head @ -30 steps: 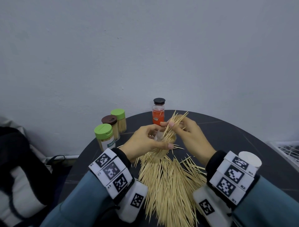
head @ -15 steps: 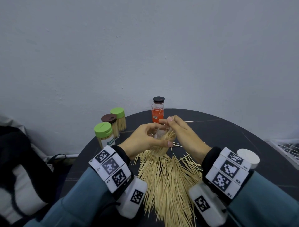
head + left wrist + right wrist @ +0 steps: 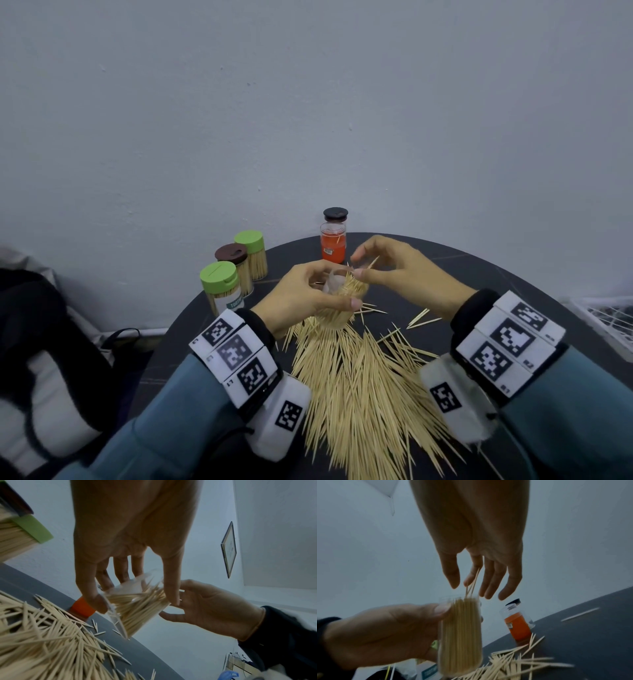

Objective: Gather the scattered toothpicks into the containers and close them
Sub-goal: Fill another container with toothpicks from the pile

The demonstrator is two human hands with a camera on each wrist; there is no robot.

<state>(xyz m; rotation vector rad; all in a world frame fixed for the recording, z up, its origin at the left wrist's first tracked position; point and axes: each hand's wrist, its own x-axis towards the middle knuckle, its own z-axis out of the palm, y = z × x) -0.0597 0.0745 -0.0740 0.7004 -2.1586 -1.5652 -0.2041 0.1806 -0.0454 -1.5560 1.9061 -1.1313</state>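
Note:
My left hand (image 3: 337, 291) grips a clear toothpick container (image 3: 342, 310), lidless, packed with toothpicks and tilted above the dark round table (image 3: 513, 284). The left wrist view shows that hand (image 3: 135, 599) wrapped round the container (image 3: 137, 608). My right hand (image 3: 356, 263) hovers just over its mouth. In the right wrist view its fingers (image 3: 510, 586) are nearly straight, and a few toothpicks (image 3: 471, 582) stand up from the container (image 3: 460, 635) between thumb and forefinger, with the thumb apart from them. A big pile of loose toothpicks (image 3: 359, 383) lies on the table in front of me.
At the table's back left stand three closed containers: a green-lidded one (image 3: 219, 277), a brown-lidded one (image 3: 231, 253) and another green-lidded one (image 3: 251, 240). A red jar (image 3: 333, 243) with a black lid stands behind my hands. A bag (image 3: 34, 342) lies left of the table.
My right hand pushed a bundle of toothpicks down into the container and has now lifted off its mouth. The left hand kept holding the container.

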